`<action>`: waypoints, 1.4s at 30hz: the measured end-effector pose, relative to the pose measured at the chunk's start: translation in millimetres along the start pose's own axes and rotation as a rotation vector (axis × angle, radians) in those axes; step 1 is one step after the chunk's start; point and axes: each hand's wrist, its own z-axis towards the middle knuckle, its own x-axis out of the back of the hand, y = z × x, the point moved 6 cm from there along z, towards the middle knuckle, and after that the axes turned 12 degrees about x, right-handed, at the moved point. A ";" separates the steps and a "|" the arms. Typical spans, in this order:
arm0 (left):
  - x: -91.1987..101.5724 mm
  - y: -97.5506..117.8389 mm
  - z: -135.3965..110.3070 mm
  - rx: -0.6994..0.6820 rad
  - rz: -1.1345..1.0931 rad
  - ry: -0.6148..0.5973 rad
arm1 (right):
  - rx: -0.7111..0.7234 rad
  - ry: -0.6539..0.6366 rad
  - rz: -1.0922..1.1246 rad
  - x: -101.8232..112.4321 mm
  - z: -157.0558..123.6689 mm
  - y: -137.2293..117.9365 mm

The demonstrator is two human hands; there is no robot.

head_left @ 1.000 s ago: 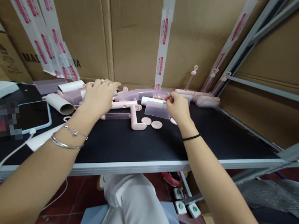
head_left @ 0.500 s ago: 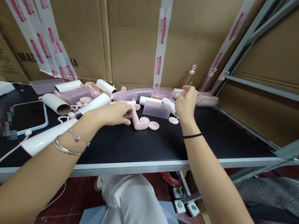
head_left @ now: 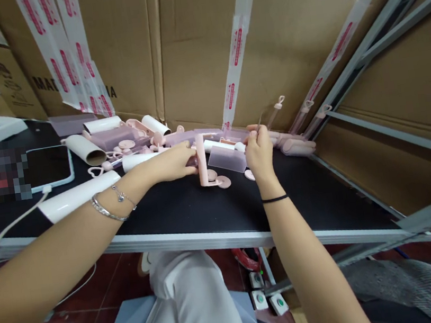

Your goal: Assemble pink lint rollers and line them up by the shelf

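My left hand (head_left: 173, 162) is closed on a pink lint-roller handle (head_left: 202, 159) and holds it upright on the black table (head_left: 190, 213). My right hand (head_left: 259, 150) is pinched on a thin clear strip (head_left: 260, 117) that rises from its fingers. A translucent purple cover (head_left: 226, 158) lies between the two hands. Small pink round caps (head_left: 224, 182) sit on the table just in front of the handle. A white roll (head_left: 217, 144) lies behind the cover.
A pile of pink and white roller parts (head_left: 124, 139) lies at the back left. A phone (head_left: 48, 168) on a white cable rests at the left, with a white tube (head_left: 79, 195) near it. Cardboard boxes (head_left: 191, 47) with hanging tape strips wall the back. More pink parts (head_left: 297, 144) lie at the right.
My left hand came back from the far pile, took the pink handle and stood it upright. My right hand shifted right, then back, now pinching a thin strip.
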 end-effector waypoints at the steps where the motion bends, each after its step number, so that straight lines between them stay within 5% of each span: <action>1: 3.9 1.9 0.4 0.009 -0.014 0.066 | 0.015 -0.017 0.010 -2.1 -0.2 -0.2; 6: 16.2 9.3 -0.4 0.095 -0.141 0.210 | 0.107 -0.115 0.072 -7.1 -4.0 -13.9; 10: 17.3 3.9 -0.8 0.117 -0.283 0.254 | 0.316 -0.304 0.127 -8.7 -10.0 -40.8; 18: 6.9 2.9 -2.1 -0.011 -0.373 0.120 | 0.470 -0.650 0.119 -21.9 -22.9 -61.2; 26: 9.5 5.6 -1.0 -0.114 -0.382 0.140 | 0.438 -0.643 0.252 -22.9 -26.9 -69.2; 34: 16.7 -5.1 1.6 -0.011 -0.130 0.167 | 0.495 -0.702 -0.189 -22.1 -27.8 -66.4; 42: 19.9 -6.4 -0.2 0.003 0.042 0.156 | 0.492 -0.651 -0.371 -23.7 -31.2 -70.0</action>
